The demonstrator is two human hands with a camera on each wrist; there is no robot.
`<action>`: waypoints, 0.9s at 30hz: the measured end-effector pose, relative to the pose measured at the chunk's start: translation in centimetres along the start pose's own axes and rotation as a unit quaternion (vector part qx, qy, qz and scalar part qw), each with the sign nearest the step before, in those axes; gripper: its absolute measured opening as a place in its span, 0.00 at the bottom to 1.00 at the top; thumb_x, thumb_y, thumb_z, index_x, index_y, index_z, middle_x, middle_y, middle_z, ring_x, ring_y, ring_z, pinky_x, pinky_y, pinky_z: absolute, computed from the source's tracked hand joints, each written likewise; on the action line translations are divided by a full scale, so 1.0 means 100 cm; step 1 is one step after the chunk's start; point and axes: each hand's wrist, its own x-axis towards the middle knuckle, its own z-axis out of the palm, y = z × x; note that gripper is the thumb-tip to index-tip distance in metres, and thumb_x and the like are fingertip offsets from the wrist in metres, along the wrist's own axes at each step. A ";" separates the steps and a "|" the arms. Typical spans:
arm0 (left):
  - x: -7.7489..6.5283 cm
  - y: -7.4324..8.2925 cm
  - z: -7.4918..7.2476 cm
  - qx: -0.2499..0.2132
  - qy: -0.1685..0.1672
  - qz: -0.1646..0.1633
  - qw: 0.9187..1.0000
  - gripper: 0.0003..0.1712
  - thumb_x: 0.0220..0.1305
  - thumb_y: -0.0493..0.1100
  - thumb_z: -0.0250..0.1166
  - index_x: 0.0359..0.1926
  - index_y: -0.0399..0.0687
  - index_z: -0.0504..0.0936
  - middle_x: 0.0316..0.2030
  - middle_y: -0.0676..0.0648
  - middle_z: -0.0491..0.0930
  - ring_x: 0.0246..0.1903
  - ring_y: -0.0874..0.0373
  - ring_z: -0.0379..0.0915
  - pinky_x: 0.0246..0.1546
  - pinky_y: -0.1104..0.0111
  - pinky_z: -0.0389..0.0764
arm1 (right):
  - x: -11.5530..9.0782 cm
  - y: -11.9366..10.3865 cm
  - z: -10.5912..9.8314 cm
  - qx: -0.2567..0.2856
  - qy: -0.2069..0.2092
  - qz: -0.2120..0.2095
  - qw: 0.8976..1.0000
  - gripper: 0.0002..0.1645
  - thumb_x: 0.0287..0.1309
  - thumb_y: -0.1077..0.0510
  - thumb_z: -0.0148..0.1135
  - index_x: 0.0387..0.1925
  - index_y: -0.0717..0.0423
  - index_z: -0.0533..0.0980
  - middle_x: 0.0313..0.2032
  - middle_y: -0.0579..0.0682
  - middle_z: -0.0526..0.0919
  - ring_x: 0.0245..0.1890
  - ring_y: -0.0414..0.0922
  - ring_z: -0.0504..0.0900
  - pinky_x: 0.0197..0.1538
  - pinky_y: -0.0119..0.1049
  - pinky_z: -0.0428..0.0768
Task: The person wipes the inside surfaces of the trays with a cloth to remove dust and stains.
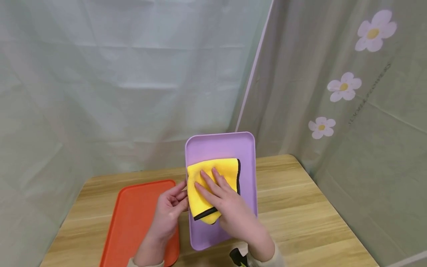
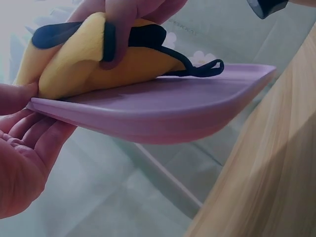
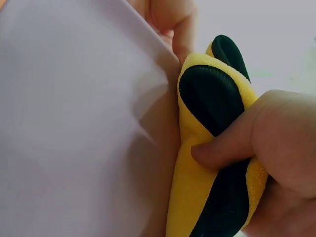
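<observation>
A light purple tray (image 1: 220, 144) is held up off the table, tilted toward me. My left hand (image 1: 166, 211) grips its left rim, thumb on top and fingers curled underneath, as the left wrist view shows. A folded yellow cloth (image 1: 228, 168) with black edging lies against the tray's inner face. My right hand (image 1: 230, 207) holds this cloth, fingers spread over it in the head view. In the right wrist view the thumb presses into a fold of the cloth (image 3: 190, 170). A black loop (image 2: 210, 69) hangs from the cloth in the left wrist view.
An orange tray (image 1: 140, 218) lies on the wooden table (image 1: 300, 211), left of the purple tray and partly under my left arm. A small black object (image 1: 237, 256) is by my right wrist. Pale curtains (image 1: 150, 92) hang behind and beside the table.
</observation>
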 end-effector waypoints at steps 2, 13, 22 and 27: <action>0.000 0.000 -0.001 -0.002 0.003 0.001 1.000 0.30 0.71 0.18 0.54 0.71 0.10 0.58 0.52 0.46 0.90 0.46 0.56 0.90 0.40 0.66 0.90 | -0.001 0.003 -0.002 0.009 0.002 0.000 1.000 0.72 0.34 0.85 0.68 0.83 0.44 0.63 0.85 0.44 0.50 0.84 0.55 0.44 0.79 0.59 0.59; 0.001 0.001 -0.008 -0.060 0.023 0.007 0.998 0.33 0.69 0.16 0.55 0.68 0.43 0.81 0.47 0.43 0.91 0.43 0.59 0.90 0.38 0.68 0.89 | -0.006 0.023 -0.011 0.031 0.029 0.021 0.999 0.69 0.34 0.87 0.62 0.81 0.42 0.68 0.84 0.41 0.55 0.84 0.51 0.47 0.80 0.59 0.57; 0.004 0.004 -0.009 -0.077 0.007 0.017 0.997 0.34 0.69 0.15 0.53 0.69 0.44 0.81 0.50 0.41 0.90 0.46 0.56 0.90 0.40 0.66 0.90 | -0.010 0.035 -0.022 0.054 0.041 0.046 0.997 0.67 0.36 0.89 0.58 0.79 0.42 0.70 0.83 0.40 0.58 0.84 0.52 0.49 0.79 0.59 0.60; 0.004 0.003 -0.008 -0.076 0.010 0.014 0.997 0.34 0.69 0.16 0.54 0.69 0.42 0.80 0.50 0.41 0.90 0.45 0.55 0.90 0.40 0.66 0.90 | -0.010 0.033 -0.023 0.050 0.038 0.047 0.997 0.66 0.37 0.88 0.59 0.79 0.42 0.70 0.83 0.40 0.58 0.84 0.52 0.49 0.79 0.59 0.60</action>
